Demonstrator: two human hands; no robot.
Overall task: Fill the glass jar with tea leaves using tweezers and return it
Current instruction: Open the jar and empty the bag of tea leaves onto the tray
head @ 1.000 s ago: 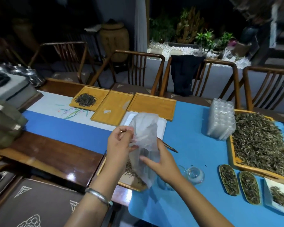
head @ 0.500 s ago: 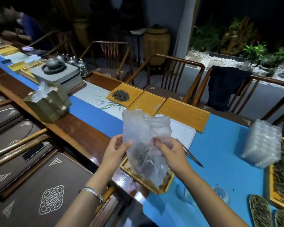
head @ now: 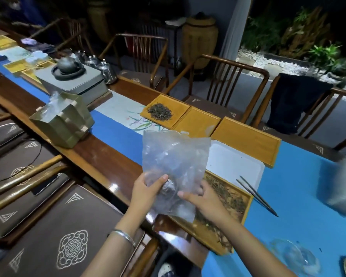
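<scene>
Above tea tray [head: 246,204], plastic bag [head: 174,162] pinched by both hands

**Tea things on the blue mat**

Your clear glass jar [head: 297,254] sits on the blue mat at the lower right, blurred, so you cannot tell how full it is. The thin dark metal tweezers [head: 257,195] lie flat on the mat, apart from the jar, just beside the right edge of a shallow wooden tray [head: 247,206]. Loose pale green-brown tea leaves [head: 228,194] are scattered across that tray. A darker heap of tea leaves [head: 159,112] rests on a yellow wooden tray [head: 180,111] farther back.
</scene>
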